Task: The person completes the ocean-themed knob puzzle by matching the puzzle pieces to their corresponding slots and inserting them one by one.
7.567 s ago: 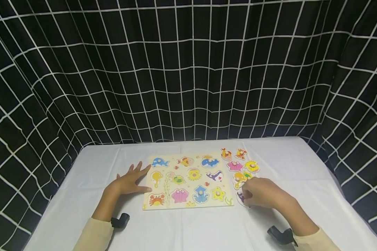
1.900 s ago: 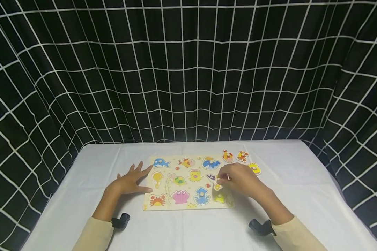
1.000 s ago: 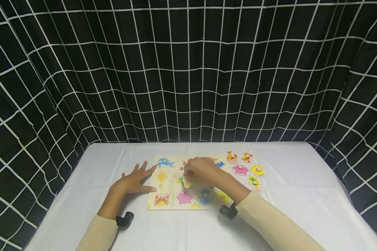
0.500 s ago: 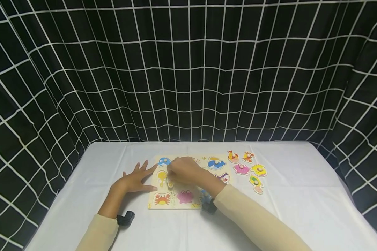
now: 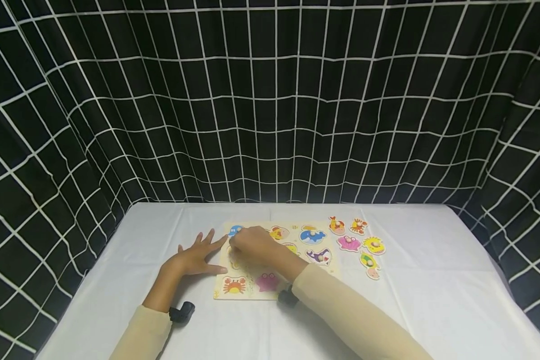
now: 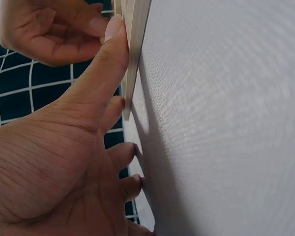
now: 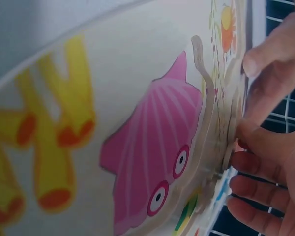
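Observation:
My right hand point(image 5: 254, 246) reaches across the wooden sea-animal puzzle board point(image 5: 252, 296) and pinches a yellow seahorse puzzle piece point(image 5: 234, 263) over the seahorse spot in the left column. The fingers cover most of that piece. Spread at the board's left edge, my left hand point(image 5: 192, 260) lies with its fingers straight; in the left wrist view its thumb point(image 6: 115, 34) touches the board's side. The printed pink shell point(image 7: 155, 147) fills the middle of the right wrist view. Knobbed blue whale point(image 5: 312, 235) and purple whale point(image 5: 319, 257) pieces sit on the board's right side.
Right of the board lie loose knobbed pieces: a fish point(image 5: 336, 226), a crab point(image 5: 358, 226), a pink shell point(image 5: 349, 243), a yellow round animal point(image 5: 374, 245) and a turtle point(image 5: 369, 265). A white cloth point(image 5: 423, 280) covers the table; a black gridded curtain point(image 5: 279, 110) surrounds it.
My right hand has carried the seahorse piece leftward from the loose pieces across the board. The purple whale piece has gone from beside the board to its right side. My left hand stays at the edge.

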A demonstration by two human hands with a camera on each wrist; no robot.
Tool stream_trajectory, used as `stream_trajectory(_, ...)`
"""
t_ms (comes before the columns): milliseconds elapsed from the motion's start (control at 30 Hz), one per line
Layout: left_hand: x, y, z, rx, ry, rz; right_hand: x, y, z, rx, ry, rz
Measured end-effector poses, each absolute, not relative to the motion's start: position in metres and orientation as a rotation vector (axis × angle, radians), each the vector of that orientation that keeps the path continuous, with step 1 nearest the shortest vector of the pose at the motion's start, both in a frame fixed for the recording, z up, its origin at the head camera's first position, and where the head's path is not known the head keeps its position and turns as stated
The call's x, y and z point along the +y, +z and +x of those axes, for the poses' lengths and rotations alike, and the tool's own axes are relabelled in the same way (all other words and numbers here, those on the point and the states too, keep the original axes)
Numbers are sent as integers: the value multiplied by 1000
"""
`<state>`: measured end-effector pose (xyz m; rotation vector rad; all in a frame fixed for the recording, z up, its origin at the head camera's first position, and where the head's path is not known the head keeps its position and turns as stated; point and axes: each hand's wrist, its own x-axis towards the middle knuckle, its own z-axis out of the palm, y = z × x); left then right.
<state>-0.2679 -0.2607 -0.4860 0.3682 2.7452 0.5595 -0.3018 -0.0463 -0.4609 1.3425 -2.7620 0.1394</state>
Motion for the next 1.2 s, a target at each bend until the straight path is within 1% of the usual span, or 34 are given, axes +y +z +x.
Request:
stream_trajectory(200, -262, -488, -268, 2753, 539, 380, -50, -466, -302, -2734, 167, 1336)
stream_trajectory(467, -262, -486, -271, 2758, 528, 389, -55, -465, -302, -2765, 119, 1314)
stream_trajectory(833, -261, -487, -270, 2760, 534, 389, -54, -464, -299, -2793, 190, 1308)
stream_trajectory(1067, -259, -488, -269, 2759, 527, 377, -46, -456, -291, -2831, 119, 1274)
stream_trajectory(1200, -259, -488, -268, 2753, 535, 371, -31, -450, -284, -2867, 192, 1221)
